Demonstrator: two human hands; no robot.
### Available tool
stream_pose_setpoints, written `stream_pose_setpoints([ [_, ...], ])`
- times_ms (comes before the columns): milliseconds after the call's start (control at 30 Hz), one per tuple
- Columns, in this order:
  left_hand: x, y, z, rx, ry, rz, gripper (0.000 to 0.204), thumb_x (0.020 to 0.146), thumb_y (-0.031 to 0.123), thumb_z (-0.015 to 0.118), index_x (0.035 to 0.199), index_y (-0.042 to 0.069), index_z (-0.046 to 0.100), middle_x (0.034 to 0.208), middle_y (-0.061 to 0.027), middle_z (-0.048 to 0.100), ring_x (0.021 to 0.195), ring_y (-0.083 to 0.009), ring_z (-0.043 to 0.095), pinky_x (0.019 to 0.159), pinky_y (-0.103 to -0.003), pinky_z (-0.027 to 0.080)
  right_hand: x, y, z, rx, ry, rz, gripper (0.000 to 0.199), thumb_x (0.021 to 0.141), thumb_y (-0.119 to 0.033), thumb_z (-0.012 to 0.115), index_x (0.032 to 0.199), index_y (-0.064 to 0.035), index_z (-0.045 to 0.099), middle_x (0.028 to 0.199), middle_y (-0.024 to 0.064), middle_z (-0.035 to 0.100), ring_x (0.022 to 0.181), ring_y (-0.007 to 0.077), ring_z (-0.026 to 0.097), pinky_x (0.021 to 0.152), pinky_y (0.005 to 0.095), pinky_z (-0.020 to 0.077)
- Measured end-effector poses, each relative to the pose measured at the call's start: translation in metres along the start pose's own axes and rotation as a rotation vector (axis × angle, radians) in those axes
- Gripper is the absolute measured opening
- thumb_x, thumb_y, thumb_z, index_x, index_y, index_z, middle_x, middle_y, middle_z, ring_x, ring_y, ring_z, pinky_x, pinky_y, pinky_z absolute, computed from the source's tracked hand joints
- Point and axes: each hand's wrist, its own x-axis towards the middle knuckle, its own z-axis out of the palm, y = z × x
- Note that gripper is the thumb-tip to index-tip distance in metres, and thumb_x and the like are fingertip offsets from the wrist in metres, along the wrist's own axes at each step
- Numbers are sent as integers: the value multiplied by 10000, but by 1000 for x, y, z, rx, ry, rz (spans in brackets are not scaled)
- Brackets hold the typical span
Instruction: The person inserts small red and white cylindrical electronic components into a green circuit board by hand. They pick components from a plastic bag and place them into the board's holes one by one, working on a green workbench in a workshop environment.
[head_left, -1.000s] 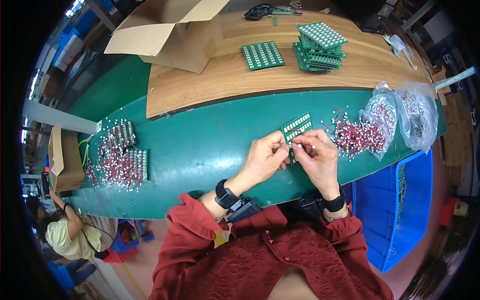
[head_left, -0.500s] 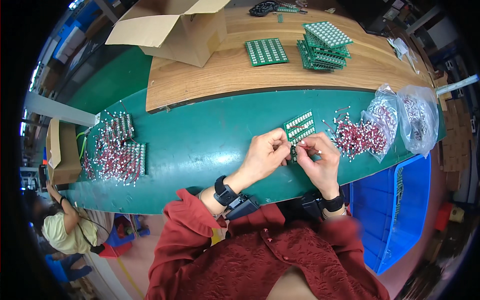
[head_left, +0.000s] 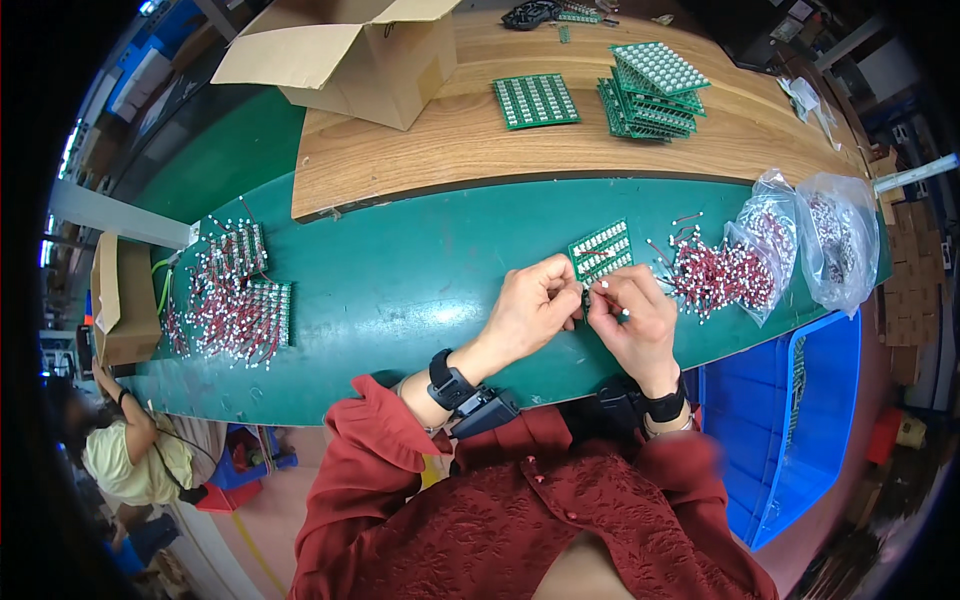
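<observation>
A green circuit board panel point(head_left: 602, 248) with rows of white parts lies on the green table in front of me, a red wire across it. My left hand point(head_left: 535, 308) is closed at its near left edge, thumb and fingertips pinched on the board. Beside it, my right hand point(head_left: 637, 325) pinches a short red wire lead with white connectors point(head_left: 626, 313), right at the panel's near edge. The fingers hide the exact contact point. To the right spreads a loose heap of red wire leads with white ends point(head_left: 712, 272).
Clear bags point(head_left: 838, 240) of leads stand far right. Wired boards point(head_left: 240, 300) are piled at left. A wooden board carries stacked panels point(head_left: 650, 95), a single panel point(head_left: 536, 101) and a cardboard box point(head_left: 375, 75). A blue bin point(head_left: 825, 420) sits below right; a person point(head_left: 140, 460) works at left.
My right fingers have shifted slightly and curled in closer at the panel's near edge, and the white connector ends sit differently. My left hand stays almost still.
</observation>
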Motion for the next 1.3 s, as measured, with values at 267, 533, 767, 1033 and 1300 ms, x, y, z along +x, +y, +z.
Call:
stream_pose_setpoints([
  [267,0,-8,0,79,27,17,67,862,-29,481,805,8,480,660,-21,568,600,-76,576,518,-226,486,4,-16,-6,-262,-188,-62,199,715,29,659,895,-7,582,889,93,560,635,238,620,516,327,503],
  [533,3,-12,1,119,116,163,60,844,-25,512,786,-8,511,608,-74,588,544,-92,587,465,-268,461,9,-28,2,-503,-301,-179,113,715,-41,583,799,-7,515,783,93,445,647,204,572,508,316,510],
  [767,5,-6,1,-33,47,77,94,902,13,480,810,13,495,640,-25,583,557,-67,571,491,-220,466,13,-17,-5,-286,-209,-78,144,726,-48,626,826,-29,525,822,101,480,656,253,605,505,364,503],
  [1033,1,-2,3,133,122,114,154,935,65,484,787,25,460,627,-27,567,534,-67,545,476,-217,449,4,-20,4,-131,27,68,156,729,-8,677,865,-50,615,853,71,600,677,257,633,565,337,516],
  [1300,0,-6,1,100,103,86,152,942,84,475,797,38,474,620,-29,574,518,-75,555,458,-205,452,0,33,-57,-327,-144,291,150,763,-61,635,909,-93,657,847,82,612,703,280,636,600,379,517],
])
